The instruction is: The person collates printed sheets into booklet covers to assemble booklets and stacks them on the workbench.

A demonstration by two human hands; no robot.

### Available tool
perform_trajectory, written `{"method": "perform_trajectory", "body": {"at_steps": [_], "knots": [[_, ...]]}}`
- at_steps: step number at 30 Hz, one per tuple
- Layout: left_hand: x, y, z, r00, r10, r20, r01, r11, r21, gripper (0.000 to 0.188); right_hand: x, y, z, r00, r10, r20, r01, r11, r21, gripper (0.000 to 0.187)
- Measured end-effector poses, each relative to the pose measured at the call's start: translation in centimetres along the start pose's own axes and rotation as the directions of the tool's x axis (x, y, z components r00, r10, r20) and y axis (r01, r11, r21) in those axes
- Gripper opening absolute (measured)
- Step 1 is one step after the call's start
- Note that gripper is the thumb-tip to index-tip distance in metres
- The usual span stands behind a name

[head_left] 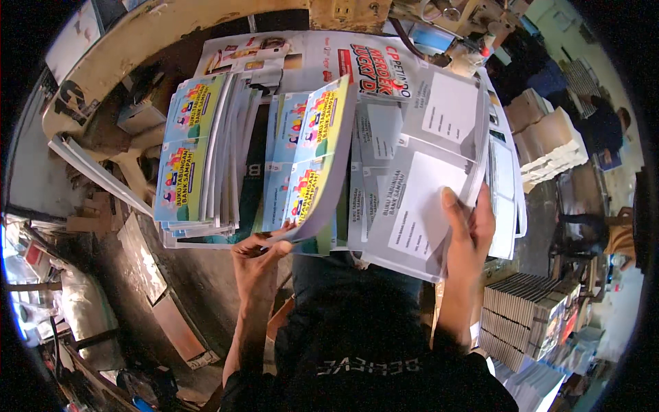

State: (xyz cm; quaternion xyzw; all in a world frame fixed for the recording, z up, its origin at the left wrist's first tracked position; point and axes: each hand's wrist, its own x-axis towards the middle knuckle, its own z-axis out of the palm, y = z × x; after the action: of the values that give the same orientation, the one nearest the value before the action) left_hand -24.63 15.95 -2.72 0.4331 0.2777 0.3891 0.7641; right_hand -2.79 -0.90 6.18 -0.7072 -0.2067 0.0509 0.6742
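Note:
My left hand (259,255) pinches the lower edge of a colourful printed cover sheet (317,147), which is raised and curved over similar blue and yellow covers. My right hand (471,232) is closed on the right side of several grey and white printed sheets (427,199), thumb on top and fingers partly hidden. These are lifted and tilted above more grey sheets (375,130) in the middle. To the left of both hands stands a thick, uneven stack of colourful printed sheets (189,147), the same design facing up.
A large printed poster sheet (309,51) covers the far part of the work surface. A curved metal machine frame (62,113) rises at the left. Right of me stand a tall pile of bound booklets (518,316) and wrapped paper bundles (549,141). A wooden board (180,323) lies low at left.

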Motion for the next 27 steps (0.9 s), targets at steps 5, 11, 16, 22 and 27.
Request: {"method": "perform_trajectory", "body": {"at_steps": [5,11,16,22,27], "knots": [[0.0,-0.6,0.5,0.995,-0.095,-0.014,0.095,0.995,-0.008,0.013,-0.6,1.3,1.2,0.998,0.064,0.010,-0.063,0.998,-0.010,0.049],[0.2,-0.2,1.3,0.996,-0.082,-0.026,0.076,0.982,-0.172,0.021,-1.2,5.8,4.9,0.960,0.044,0.277,-0.005,0.990,-0.140,0.060],[1.0,-1.2,-0.5,0.977,-0.138,0.162,0.143,0.989,-0.020,0.016,-2.9,7.9,10.6,0.937,0.137,0.320,-0.175,0.980,0.094,0.053],[3.1,2.6,1.9,0.956,0.270,0.115,-0.276,0.699,0.660,0.029,-3.4,6.8,10.5,0.881,-0.053,0.470,0.012,0.996,0.091,0.052],[6.1,4.3,-1.8,0.878,0.443,0.183,-0.390,0.437,0.811,0.040,-4.6,2.9,10.1,0.849,0.010,0.528,-0.115,0.979,0.166,0.062]]}}
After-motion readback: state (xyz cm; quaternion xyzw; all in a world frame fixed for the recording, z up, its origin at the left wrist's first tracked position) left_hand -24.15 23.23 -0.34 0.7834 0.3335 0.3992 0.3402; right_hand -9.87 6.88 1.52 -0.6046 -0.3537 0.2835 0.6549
